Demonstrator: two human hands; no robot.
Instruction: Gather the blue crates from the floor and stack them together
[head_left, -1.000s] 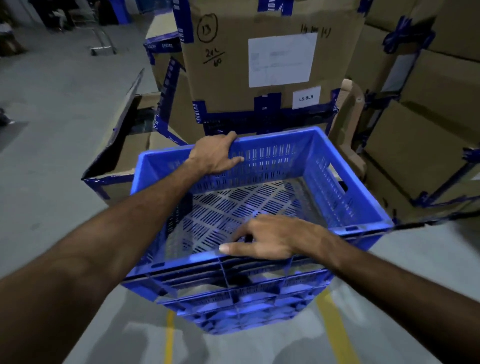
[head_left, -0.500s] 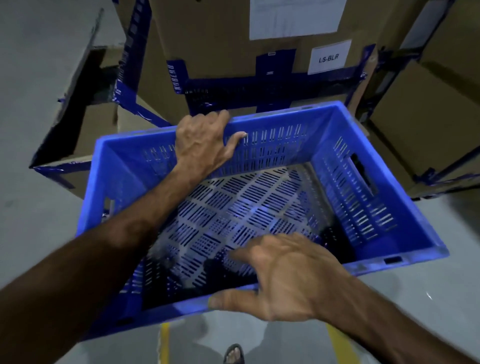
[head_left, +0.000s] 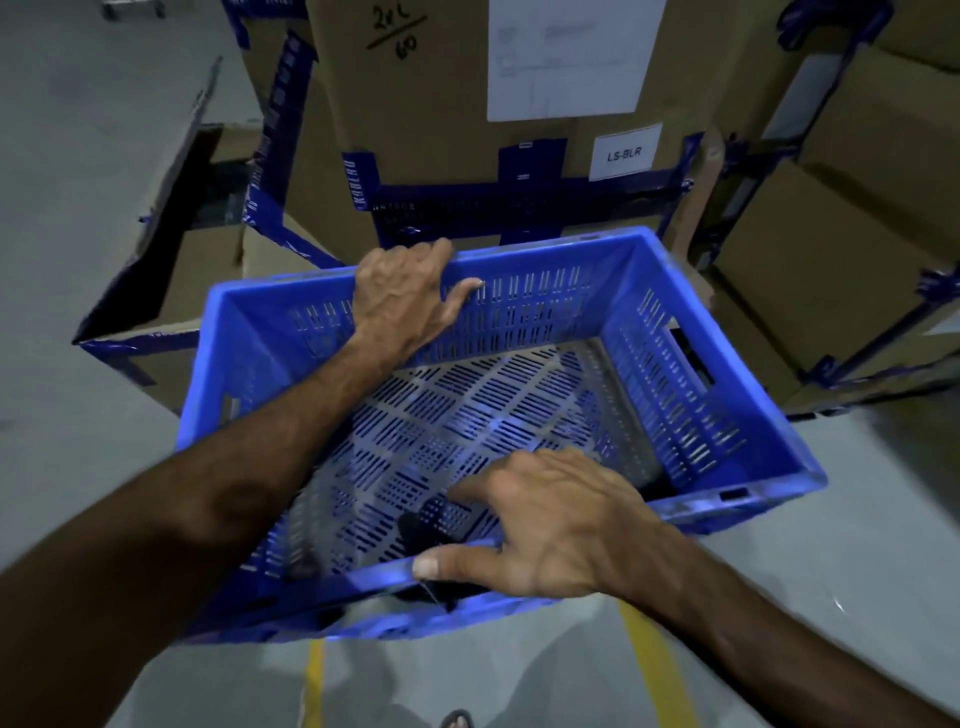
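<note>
A warehouse: taped cardboard cartons stacked on painted concrete floor.

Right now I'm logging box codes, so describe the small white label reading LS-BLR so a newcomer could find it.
Start at the big cardboard box straight behind the blue crate gripped by the left hand and right hand. Near its lower right corner, just above the blue tape, sits the small white label. Unlike the large sheet above, it carries bold printed letters.

Ahead of us stands a tall cardboard box bound in blue tape, wearing a white label reading LS-BLR. An opened carton lies left, yellow floor lines run below us.
</note>
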